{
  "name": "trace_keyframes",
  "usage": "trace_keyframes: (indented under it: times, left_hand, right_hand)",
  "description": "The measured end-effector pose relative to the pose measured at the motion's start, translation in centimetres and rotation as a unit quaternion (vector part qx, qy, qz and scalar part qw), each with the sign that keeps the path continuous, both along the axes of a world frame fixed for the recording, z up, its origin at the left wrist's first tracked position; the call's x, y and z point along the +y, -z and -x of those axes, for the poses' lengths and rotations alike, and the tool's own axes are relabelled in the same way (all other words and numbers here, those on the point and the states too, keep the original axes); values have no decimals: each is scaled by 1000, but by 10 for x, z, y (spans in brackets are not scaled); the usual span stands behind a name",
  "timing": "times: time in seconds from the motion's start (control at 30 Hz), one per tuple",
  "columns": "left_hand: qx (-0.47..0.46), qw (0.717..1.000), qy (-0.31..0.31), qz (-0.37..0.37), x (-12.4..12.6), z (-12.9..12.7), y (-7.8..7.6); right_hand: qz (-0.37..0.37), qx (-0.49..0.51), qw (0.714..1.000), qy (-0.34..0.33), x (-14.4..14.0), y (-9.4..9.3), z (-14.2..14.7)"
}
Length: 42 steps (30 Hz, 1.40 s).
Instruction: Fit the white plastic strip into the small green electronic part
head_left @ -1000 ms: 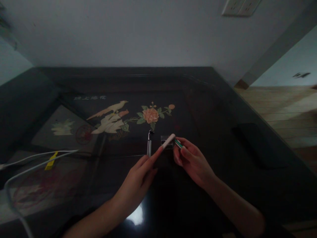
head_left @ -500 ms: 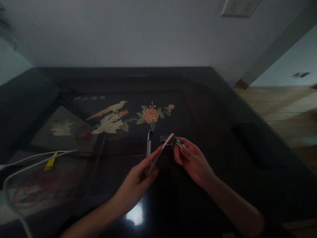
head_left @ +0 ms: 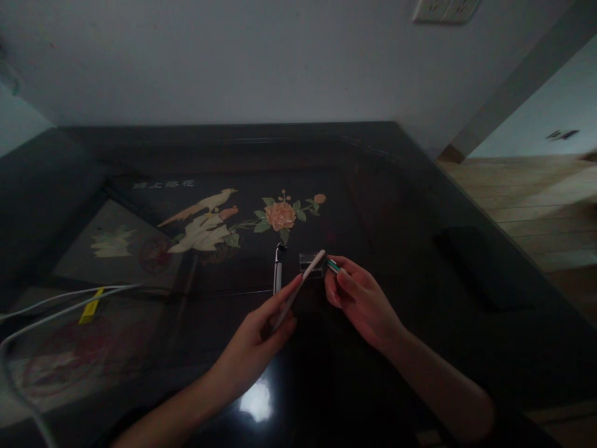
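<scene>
My left hand (head_left: 265,333) is closed on a thin pale slab (head_left: 305,280), seen nearly edge-on and tilted up to the right; its kind cannot be told. Between the fingertips of my right hand (head_left: 359,295) is a small green-and-white stick (head_left: 333,266), its tip close to the slab's upper end. Whether the two touch is unclear. Just behind them, a small clear box (head_left: 308,262) lies on the dark table, partly covered by the slab. To its left rests a slim white-and-black pen-like object (head_left: 278,274) with a dark loop at its far end.
The glossy dark table (head_left: 382,186) bears a bird-and-flower inlay (head_left: 280,216). A white cable (head_left: 51,305) with a yellow tag (head_left: 91,306) runs along the left. A dark flat object (head_left: 480,267) lies at the right. Behind the table rises a wall (head_left: 233,68) with sockets (head_left: 445,9).
The view has shifted slightly, so everything sits a little further left and up. Both hands keep their hold, with hardly any movement relative to each other.
</scene>
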<state>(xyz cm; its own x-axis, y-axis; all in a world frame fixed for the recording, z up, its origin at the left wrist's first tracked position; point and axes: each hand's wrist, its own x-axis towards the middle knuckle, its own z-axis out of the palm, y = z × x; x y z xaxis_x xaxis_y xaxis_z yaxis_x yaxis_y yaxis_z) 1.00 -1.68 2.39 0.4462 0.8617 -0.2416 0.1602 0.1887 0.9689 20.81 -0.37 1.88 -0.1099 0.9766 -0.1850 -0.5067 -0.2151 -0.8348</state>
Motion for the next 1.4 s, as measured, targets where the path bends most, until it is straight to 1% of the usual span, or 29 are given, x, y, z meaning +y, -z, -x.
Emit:
trace_keyframes:
  times: [0.1,0.2,0.4,0.5,0.6,0.77,0.93,1.07,1.17,1.23,1.4]
  left_hand:
    - [11,1000,7,-3,0,0,0]
    - [22,999,12,-23,-1,1,4]
    - [59,992,23,-109,-2,4,15]
    - [78,986,28,-145,-2,5,18]
    - [85,982,28,-164,-2,5,19]
    - [91,981,28,-168,-1,5,19]
    - [92,979,35,-179,-3,4,16]
    - [92,977,48,-186,-10,3,14]
    - [73,978,65,-183,-13,3,13]
    - [57,979,73,-180,-13,3,13]
    - [50,981,53,-177,-9,4,16]
  right_hand:
    - [6,4,1000,3,0,1,0]
    - [9,12,1000,0,0,1,0]
    - [9,17,1000,-4,-1,0,0]
    - [8,21,1000,-6,-2,1,0]
    - [4,24,1000,-10,-2,1,0]
    - [-7,31,999,-10,-2,2,0]
    - [-3,39,999,-1,-2,1,1]
    - [27,41,999,14,-2,1,2]
    - [54,48,997,21,-2,1,1]
    - [57,51,997,19,-2,0,1]
    - [39,46,998,11,-2,0,2]
